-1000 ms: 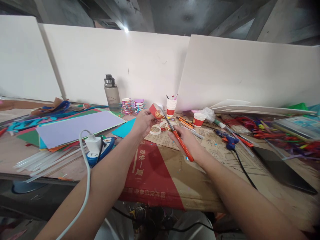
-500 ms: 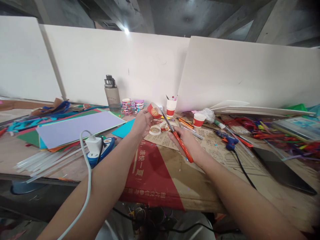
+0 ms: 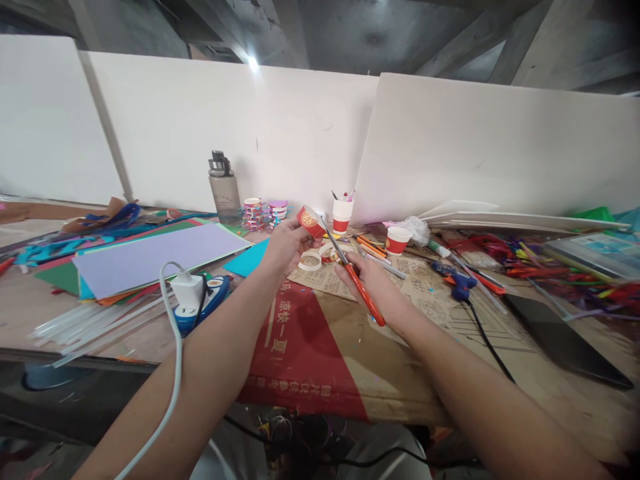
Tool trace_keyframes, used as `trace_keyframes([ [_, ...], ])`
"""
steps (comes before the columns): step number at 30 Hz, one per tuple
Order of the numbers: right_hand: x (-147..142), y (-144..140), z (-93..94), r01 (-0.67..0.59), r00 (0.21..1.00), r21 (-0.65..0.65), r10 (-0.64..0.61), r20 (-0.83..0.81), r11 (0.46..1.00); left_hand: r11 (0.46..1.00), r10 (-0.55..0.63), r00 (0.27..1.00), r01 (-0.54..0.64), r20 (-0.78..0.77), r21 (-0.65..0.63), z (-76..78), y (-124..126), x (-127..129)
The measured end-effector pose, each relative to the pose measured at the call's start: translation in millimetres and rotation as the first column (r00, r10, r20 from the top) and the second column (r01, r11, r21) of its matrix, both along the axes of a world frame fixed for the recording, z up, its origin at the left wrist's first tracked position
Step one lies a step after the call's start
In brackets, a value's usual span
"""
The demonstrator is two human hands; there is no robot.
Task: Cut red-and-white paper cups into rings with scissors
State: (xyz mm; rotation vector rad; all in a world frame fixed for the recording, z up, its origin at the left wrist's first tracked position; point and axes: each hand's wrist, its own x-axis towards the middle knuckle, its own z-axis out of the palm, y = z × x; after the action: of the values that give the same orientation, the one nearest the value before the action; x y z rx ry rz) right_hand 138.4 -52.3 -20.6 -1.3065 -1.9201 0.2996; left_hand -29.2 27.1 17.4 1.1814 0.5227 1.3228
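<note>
Pinched in my left hand (image 3: 289,245) is a red paper cup piece (image 3: 311,222) with a gold pattern, raised above the table. My right hand (image 3: 369,280) is closed around scissors (image 3: 363,293) with red-orange handles. Their blades point up and left, touching or very close to the edge of the cup piece. Below the hands, a white paper ring (image 3: 310,261) lies on the printed cardboard, and another ring (image 3: 329,252) sits beside it, partly hidden behind the blades.
A paper cup (image 3: 398,241) stands right, with a pen-filled cup stack (image 3: 343,216) behind. A bottle (image 3: 225,189) is at back left. Coloured sheets (image 3: 165,257) and a power strip (image 3: 200,303) lie left; a blue glue gun (image 3: 457,283) and dark tablet-like slab (image 3: 565,340) lie right.
The red cup piece has tilted slightly in my left hand, so more of its patterned side shows. My right hand and the scissors have barely shifted.
</note>
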Motion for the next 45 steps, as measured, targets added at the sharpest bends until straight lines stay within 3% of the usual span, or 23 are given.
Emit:
trace_keyframes([
  [13,-1.5,-3.7,7.1,0.021,1.0,-0.001,-0.021,0.015,1.0,0.998,-0.016,1.0,0.014,-0.026,-0.065,-0.4,4.1,-5.2],
  [20,-1.8,-2.3,3.1,0.001,1.0,-0.042,-0.001,-0.004,0.999,0.994,0.103,0.993,-0.105,0.054,0.03,-0.9,5.2,-5.4],
  [28,0.8,-0.9,-1.0,0.022,0.999,0.028,-0.023,0.042,0.999,1.0,0.022,1.0,-0.021,-0.015,0.014,-1.1,2.5,-1.5],
  [35,-2.1,-2.8,4.6,0.0,1.0,-0.003,0.0,-0.001,1.0,1.0,0.005,1.0,-0.005,-0.007,0.021,-0.2,3.3,-3.1],
  [41,-2.6,-3.2,6.5,0.027,0.999,-0.001,-0.027,0.029,1.0,0.999,0.002,0.999,-0.004,-0.039,-0.046,0.2,4.4,-5.2],
  [45,-3.7,-1.9,5.7,0.014,1.0,-0.028,-0.013,0.021,1.0,1.0,0.023,1.0,-0.023,0.013,0.008,-1.8,6.4,-6.5],
])
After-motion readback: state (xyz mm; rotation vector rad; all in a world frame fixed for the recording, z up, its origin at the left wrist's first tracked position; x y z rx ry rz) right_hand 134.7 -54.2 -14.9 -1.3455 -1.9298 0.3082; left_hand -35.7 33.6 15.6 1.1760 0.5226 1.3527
